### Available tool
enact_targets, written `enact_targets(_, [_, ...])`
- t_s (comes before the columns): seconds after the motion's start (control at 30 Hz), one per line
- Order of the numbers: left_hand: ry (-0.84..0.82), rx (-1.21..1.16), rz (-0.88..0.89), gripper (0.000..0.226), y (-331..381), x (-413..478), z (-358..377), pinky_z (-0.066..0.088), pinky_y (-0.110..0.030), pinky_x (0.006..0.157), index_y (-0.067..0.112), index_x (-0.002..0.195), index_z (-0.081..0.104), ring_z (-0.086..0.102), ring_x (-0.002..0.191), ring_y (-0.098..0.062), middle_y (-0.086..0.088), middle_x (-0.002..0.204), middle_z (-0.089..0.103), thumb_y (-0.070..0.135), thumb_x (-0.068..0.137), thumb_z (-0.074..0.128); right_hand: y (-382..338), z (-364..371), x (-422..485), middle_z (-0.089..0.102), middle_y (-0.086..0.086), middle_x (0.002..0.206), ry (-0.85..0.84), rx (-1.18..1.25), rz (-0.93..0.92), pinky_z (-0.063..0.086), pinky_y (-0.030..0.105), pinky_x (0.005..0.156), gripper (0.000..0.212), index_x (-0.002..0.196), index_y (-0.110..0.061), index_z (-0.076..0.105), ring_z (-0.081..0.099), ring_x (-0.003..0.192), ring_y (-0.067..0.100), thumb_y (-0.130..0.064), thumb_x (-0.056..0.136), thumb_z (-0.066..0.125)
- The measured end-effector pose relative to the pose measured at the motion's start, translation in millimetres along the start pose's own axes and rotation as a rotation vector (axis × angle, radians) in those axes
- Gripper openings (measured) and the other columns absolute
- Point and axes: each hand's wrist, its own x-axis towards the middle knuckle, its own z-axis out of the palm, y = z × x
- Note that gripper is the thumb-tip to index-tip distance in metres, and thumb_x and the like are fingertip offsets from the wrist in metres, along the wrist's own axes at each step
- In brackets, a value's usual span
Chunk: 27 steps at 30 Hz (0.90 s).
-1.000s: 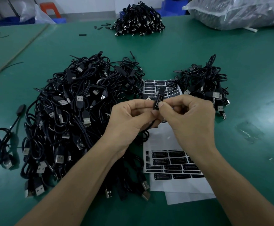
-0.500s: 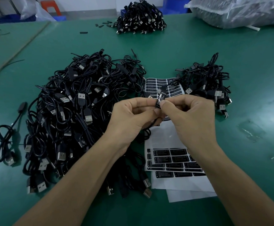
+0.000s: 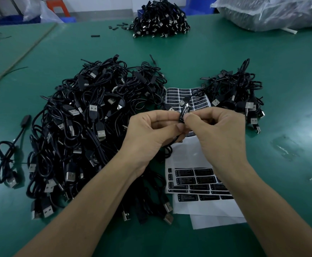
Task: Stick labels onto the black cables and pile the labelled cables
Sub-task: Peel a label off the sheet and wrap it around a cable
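Note:
Both hands meet above the table's middle. My left hand (image 3: 151,130) pinches a black cable's small controller block (image 3: 184,112), its wire trailing down below my palm. My right hand (image 3: 218,130) pinches the same block from the right, thumb pressed on a black label with white print on its face. A big heap of black USB cables (image 3: 81,130) lies to the left. A smaller pile of cables (image 3: 240,95) lies to the right. Label sheets lie beneath my hands: one near me (image 3: 198,180), another farther off (image 3: 177,97).
The green table mat (image 3: 262,62) spreads all around. A third cable heap (image 3: 160,21) sits at the far edge, a clear plastic bag (image 3: 274,12) at the far right. One lone cable (image 3: 8,156) lies at the far left.
My hands stay together on the controller block, with only slight shifts of the fingers. The piles and sheets have not moved.

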Motion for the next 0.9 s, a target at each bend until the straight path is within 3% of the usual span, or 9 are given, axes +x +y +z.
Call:
enact_targets(0.13, [-0.005,0.008,0.001,0.041,0.5,-0.5,0.4,0.057,-0.051,0.094,0.009,0.094,0.076,0.075,0.083,-0.028,-0.013,0.086,0.078,0.023,0.056,0.085,-0.4,-0.3,0.1,0.071,-0.003,0.062,-0.002,-0.007,-0.013,0.056,0.024,0.054,0.012,0.068,-0.025,0.075,0.067,0.06,0.024,-0.019,0.078,0.075])
enact_targets(0.23, [0.005,0.002,-0.002,0.038,1.5,-0.8,1.3,0.055,-0.055,0.097,0.011,0.091,0.077,0.074,0.085,-0.028,-0.013,0.086,0.078,0.023,0.055,0.085,-0.7,-0.6,1.0,0.071,-0.008,0.061,-0.015,-0.011,-0.03,0.052,0.017,0.055,0.015,0.067,-0.027,0.074,0.065,0.055,0.008,-0.016,0.078,0.075])
enact_targets(0.37, [0.001,-0.002,0.002,0.036,2.3,-1.5,1.6,0.056,-0.052,0.095,0.012,0.089,0.077,0.074,0.084,-0.028,-0.013,0.086,0.078,0.022,0.055,0.084,-1.1,-1.0,1.3,0.071,-0.009,0.06,-0.029,-0.015,-0.043,0.047,0.012,0.053,0.017,0.068,-0.027,0.074,0.062,0.052,0.001,-0.015,0.08,0.076])
enact_targets(0.57, [-0.006,0.001,0.017,0.036,2.0,-1.3,0.8,0.061,-0.044,0.087,0.007,0.093,0.075,0.074,0.08,-0.028,-0.015,0.085,0.077,0.016,0.059,0.083,-1.5,-1.3,1.5,0.07,-0.011,0.058,-0.028,-0.013,-0.053,0.045,0.009,0.052,0.017,0.066,-0.026,0.073,0.059,0.05,-0.002,-0.015,0.079,0.075])
enact_targets(0.9, [-0.03,-0.002,0.039,0.022,2.9,-2.0,0.8,0.062,-0.038,0.083,0.018,0.08,0.081,0.074,0.076,-0.024,-0.013,0.08,0.077,0.015,0.059,0.083,-0.4,-0.8,2.2,0.07,-0.009,0.059,-0.023,0.002,-0.023,0.046,0.01,0.053,0.014,0.067,-0.025,0.074,0.06,0.052,-0.001,-0.015,0.077,0.075])
